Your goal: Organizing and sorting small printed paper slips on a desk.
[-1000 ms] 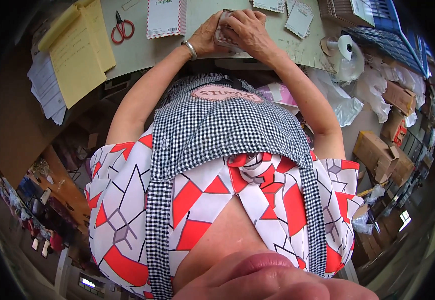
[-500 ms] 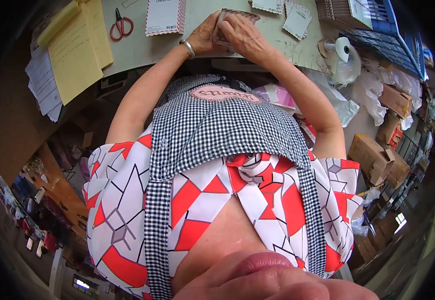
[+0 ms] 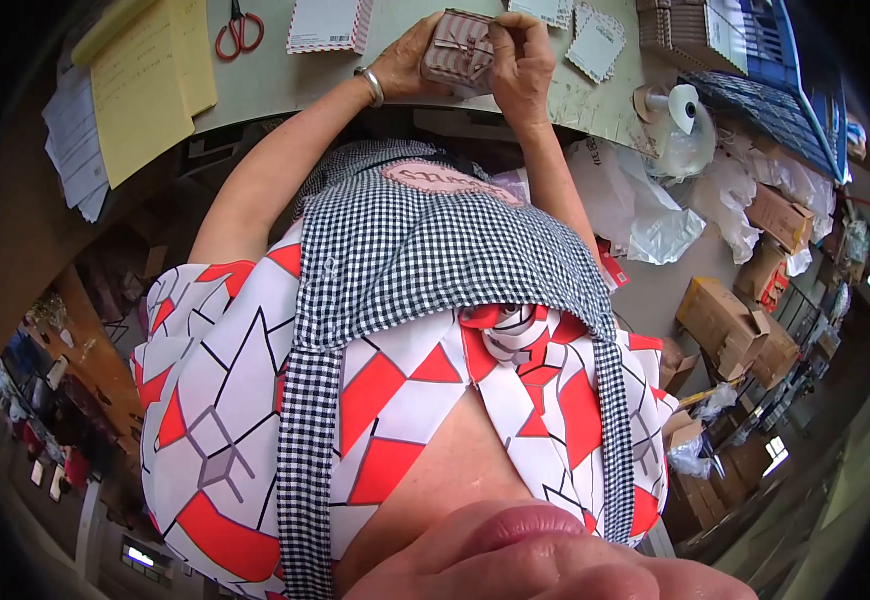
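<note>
We have a small pink-striped box (image 3: 460, 58) with a string bow on its face, between the two hands: against the palm side of the left hand (image 3: 407, 62), just left of the right hand's (image 3: 523, 65) fingertips. It's held up near the front edge of the table (image 3: 255, 95), which curves just below both hands.

Room: left of the left hand we see a strip of tabletop, then a pack of cards (image 3: 325, 27) with a striped border; farther left, red-handled scissors (image 3: 240, 35), then yellow paper (image 3: 140, 105) well apart. Tight on the right hand's far side: loose cards (image 3: 543, 10) just beyond it, more scalloped cards (image 3: 595, 42) just to its right. Past those, tabletop, then a white roll (image 3: 683, 108) by the edge, striped boxes (image 3: 690, 38) stacked, and a blue basket (image 3: 785, 115).

Hands: left one is curled around the box's left side, supporting it, some fingers hidden behind. Right one is bent, thumb and forefinger nearly together at the box's upper right corner, other fingers folded; we can't tell whether they grip or only touch.
</note>
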The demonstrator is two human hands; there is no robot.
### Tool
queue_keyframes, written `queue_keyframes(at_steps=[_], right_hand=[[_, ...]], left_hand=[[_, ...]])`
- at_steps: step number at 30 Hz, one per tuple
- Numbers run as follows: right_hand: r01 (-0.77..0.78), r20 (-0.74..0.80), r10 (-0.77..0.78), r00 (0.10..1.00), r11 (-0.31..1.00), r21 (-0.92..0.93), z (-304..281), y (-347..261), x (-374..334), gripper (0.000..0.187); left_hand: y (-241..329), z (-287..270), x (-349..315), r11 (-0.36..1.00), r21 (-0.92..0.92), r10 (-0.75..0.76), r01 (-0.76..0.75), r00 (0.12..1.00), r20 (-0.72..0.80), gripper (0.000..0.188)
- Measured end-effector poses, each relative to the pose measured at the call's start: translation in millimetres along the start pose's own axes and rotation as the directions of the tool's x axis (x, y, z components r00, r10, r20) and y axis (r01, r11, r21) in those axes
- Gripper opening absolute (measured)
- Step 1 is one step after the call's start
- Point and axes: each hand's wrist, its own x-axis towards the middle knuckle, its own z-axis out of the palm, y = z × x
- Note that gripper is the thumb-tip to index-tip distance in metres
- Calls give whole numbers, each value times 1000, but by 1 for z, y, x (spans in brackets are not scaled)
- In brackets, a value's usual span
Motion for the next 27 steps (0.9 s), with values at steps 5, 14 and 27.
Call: queue_keyframes(at_steps=[5,14,27], right_hand=[[-91,177,108,978,991,-102,-17,-7,5,13],[249,439,-8,898,833,-494,-13,-12,4,19],[-278,36,278,960,933,229,-12,0,-8,12]], left_hand=[[3,-2,1,1000,-8,2,-2,1000,2,109],[7,0,5,1000,-21,6,-6,1000,4,109],[9,1,-1,998,-37,55,-55,998,-16,106]])
